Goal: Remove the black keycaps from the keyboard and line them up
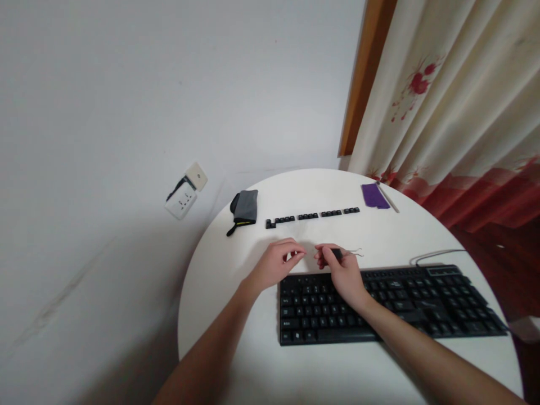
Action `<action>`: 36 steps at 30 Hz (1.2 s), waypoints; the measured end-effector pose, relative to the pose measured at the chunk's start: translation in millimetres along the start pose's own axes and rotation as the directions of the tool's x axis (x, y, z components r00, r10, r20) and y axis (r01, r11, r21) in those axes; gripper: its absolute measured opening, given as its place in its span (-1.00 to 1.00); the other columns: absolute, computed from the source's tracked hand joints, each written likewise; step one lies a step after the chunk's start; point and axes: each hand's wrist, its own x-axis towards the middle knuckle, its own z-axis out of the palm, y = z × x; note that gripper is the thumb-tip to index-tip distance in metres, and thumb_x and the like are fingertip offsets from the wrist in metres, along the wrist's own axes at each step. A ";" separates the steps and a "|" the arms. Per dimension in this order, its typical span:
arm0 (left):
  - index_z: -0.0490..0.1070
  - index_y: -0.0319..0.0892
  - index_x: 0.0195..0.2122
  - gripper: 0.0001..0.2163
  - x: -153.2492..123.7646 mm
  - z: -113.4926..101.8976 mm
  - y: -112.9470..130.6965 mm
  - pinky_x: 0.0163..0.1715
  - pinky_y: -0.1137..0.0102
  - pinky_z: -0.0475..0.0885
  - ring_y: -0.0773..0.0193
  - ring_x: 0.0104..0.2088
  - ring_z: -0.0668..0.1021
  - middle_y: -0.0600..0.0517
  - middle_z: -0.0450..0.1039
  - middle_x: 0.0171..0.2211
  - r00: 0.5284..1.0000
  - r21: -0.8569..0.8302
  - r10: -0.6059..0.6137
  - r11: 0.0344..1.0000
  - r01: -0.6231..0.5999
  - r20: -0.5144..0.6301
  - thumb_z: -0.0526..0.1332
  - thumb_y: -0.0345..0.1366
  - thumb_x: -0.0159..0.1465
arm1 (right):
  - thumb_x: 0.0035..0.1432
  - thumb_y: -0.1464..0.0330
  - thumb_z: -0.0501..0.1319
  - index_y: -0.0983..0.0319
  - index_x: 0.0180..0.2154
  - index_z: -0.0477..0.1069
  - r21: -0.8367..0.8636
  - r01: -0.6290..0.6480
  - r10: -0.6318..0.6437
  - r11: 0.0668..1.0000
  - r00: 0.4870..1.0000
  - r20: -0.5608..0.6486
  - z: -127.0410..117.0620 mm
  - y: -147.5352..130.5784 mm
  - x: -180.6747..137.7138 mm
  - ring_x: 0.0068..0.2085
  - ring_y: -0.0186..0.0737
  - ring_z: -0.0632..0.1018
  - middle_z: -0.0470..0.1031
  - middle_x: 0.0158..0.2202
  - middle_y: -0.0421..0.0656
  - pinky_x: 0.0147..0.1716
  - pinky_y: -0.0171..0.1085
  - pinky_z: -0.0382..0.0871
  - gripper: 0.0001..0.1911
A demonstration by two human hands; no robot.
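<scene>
My right hand (342,270) is closed around a keycap puller (337,253) with a black handle. Its thin wire prongs stick out to the right, over the white table. Just left of it, above the table, my left hand (280,261) has thumb and fingertips drawn together in a pinch; anything between them is too small to make out. Under my right wrist lies a black keyboard (405,306), its top left row looking stripped of keys. Beyond my hands, loose black keycaps (307,216) are lined up in small groups.
A grey cloth pouch (246,206) lies at the table's far left. On the far right are a purple cloth (375,196) and a thin stick (388,198). The keyboard's cable (439,252) trails right. A wall socket (181,200) and a curtain (455,112) flank the round table (228,264).
</scene>
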 end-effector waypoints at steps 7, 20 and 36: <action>0.57 -0.19 -0.29 -0.72 -5.8 -9.0 -4.0 -0.40 0.49 0.32 0.32 -0.38 0.45 0.07 0.46 -0.40 0.886 -0.080 -0.092 0.987 0.143 0.455 0.47 -0.17 0.02 | 0.15 0.07 0.27 0.29 -0.35 0.53 0.042 -0.038 0.039 0.998 0.999 -0.033 0.5 -5.2 1.1 -0.49 -0.29 0.43 0.52 -0.47 -0.14 -0.47 -0.29 0.35 -0.62; 0.57 -0.21 -0.18 -0.83 -2.2 -12.5 5.0 -0.31 0.44 0.37 0.28 -0.33 0.50 -0.02 0.55 -0.29 0.965 -0.214 -0.107 0.964 0.159 0.239 0.29 -0.27 0.25 | 0.31 0.23 0.10 0.22 -0.41 0.44 -0.160 0.191 -0.184 0.969 0.981 0.060 -3.4 -11.1 -4.5 -0.21 -0.19 0.49 0.49 -0.34 -0.15 -0.12 -0.23 0.31 -0.70; 0.34 -0.18 -0.27 -0.81 -3.4 1.4 -5.2 -0.22 0.40 0.40 0.28 -0.28 0.56 0.04 0.49 -0.33 0.965 -0.536 -0.207 0.803 0.260 0.158 0.34 -0.29 0.21 | 0.20 0.36 0.25 0.20 -0.20 0.49 -0.316 0.279 -0.206 0.907 0.947 0.246 2.5 -9.9 -14.5 -0.39 -0.28 0.36 0.39 -0.37 -0.21 -0.38 -0.30 0.26 -0.89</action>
